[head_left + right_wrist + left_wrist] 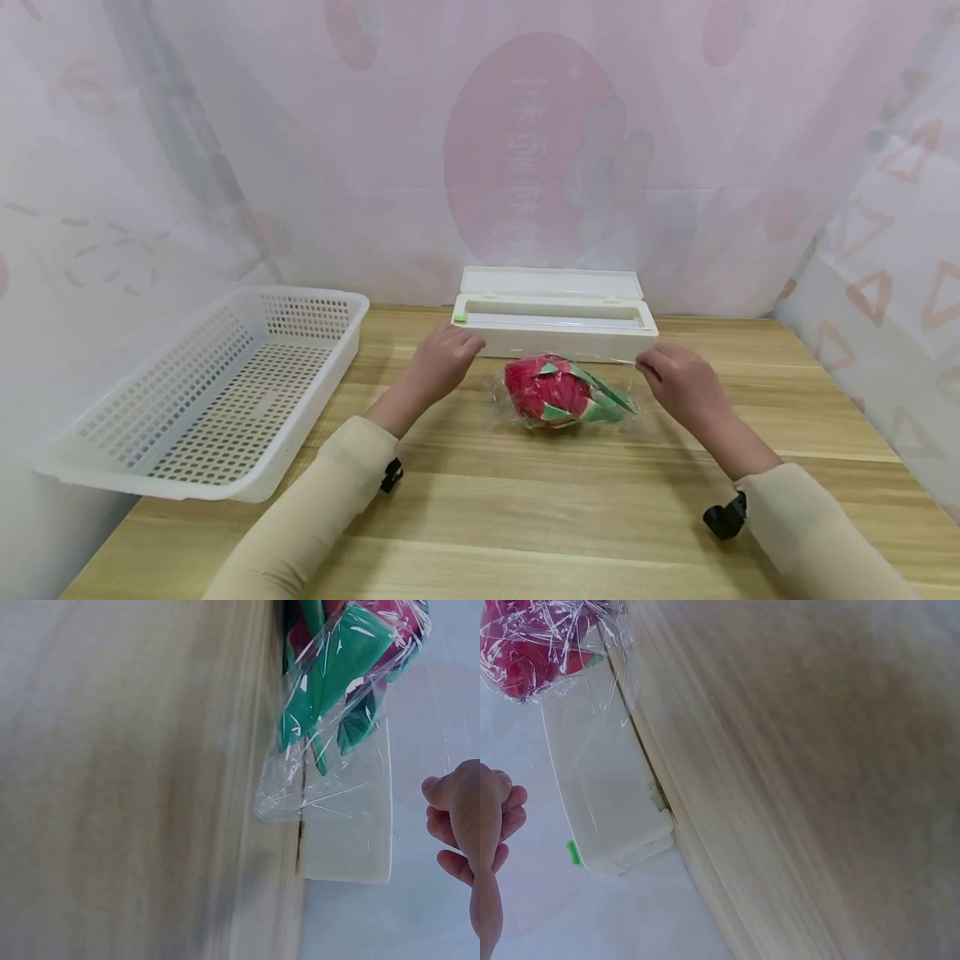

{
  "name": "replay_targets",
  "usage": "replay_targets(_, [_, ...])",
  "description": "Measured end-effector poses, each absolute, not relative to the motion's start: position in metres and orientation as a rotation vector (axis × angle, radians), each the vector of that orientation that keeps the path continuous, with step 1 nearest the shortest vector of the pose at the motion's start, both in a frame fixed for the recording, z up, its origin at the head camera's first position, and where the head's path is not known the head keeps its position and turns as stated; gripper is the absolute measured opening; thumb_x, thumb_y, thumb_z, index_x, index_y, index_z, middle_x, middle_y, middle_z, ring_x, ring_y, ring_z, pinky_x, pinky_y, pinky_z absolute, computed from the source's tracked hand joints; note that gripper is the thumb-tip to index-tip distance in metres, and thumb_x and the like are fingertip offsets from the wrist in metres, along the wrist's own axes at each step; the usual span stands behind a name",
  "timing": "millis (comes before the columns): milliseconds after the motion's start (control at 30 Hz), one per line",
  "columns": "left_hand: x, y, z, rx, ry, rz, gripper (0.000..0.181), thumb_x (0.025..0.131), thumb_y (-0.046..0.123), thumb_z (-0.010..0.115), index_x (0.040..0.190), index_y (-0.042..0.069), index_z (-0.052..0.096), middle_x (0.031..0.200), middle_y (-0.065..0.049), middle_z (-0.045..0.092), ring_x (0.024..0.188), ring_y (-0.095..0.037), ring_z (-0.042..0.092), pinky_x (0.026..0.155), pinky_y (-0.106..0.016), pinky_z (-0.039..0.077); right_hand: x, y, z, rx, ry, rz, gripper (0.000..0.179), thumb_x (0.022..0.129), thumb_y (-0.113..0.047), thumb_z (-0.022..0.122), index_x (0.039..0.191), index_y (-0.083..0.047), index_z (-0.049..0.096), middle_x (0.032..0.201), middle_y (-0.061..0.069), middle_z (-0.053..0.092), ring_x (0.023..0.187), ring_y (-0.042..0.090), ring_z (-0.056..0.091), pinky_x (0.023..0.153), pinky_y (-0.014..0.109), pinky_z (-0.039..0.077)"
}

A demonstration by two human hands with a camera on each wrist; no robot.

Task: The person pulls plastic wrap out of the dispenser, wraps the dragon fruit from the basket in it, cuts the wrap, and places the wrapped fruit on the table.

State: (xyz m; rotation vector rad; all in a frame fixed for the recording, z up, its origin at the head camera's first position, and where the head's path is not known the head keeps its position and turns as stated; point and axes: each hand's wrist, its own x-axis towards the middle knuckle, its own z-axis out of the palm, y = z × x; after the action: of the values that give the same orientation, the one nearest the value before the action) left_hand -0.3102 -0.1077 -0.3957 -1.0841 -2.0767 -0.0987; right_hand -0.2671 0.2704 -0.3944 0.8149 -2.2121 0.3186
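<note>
A red flower-like bundle with green leaf-like strips, wrapped in crinkled clear plastic, lies on the table between my hands. Behind it stands a long white cling film dispenser with its lid raised and a small green piece at its left end. By the dispenser's front left corner my left hand has its fingers curled, pinching an edge of clear cling film. My right hand, thumb against fingers, pinches the film near the front right corner. The film between the hands is barely visible.
A white perforated plastic basket stands at the left edge of the wooden table. Printed pale curtains enclose the back and both sides. A black wrist camera sits at the right cuff.
</note>
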Motion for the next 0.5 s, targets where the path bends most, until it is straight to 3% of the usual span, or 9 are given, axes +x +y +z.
replay_targets(333, [-0.297,-0.11,-0.397,-1.135,-2.026,-0.069,0.009,0.084,-0.004,0.065,0.08,0.005,0.065,0.07,-0.005,0.065,0.063,-0.019,0.06,0.064,-0.033,0.048,-0.256,0.271,-0.402,0.919,-2.207,0.31,0.01,0.074,0.004,0.076,0.08,0.001,0.069,0.075,0.009,0.067,0.066,0.027,0.064,0.06,0.044,0.053])
replay_targets(500, [-0.289,-0.111,-0.398,-1.155,-2.069,-0.038,0.007,0.086,0.0,0.068,0.083,0.006,0.067,0.074,-0.004,0.068,0.067,-0.018,0.063,0.07,-0.033,0.05,-0.253,0.27,-0.408,0.962,-2.18,0.284,0.014,0.07,0.004,0.077,0.078,-0.003,0.069,0.073,0.007,0.066,0.063,0.024,0.062,0.057,0.042,0.052])
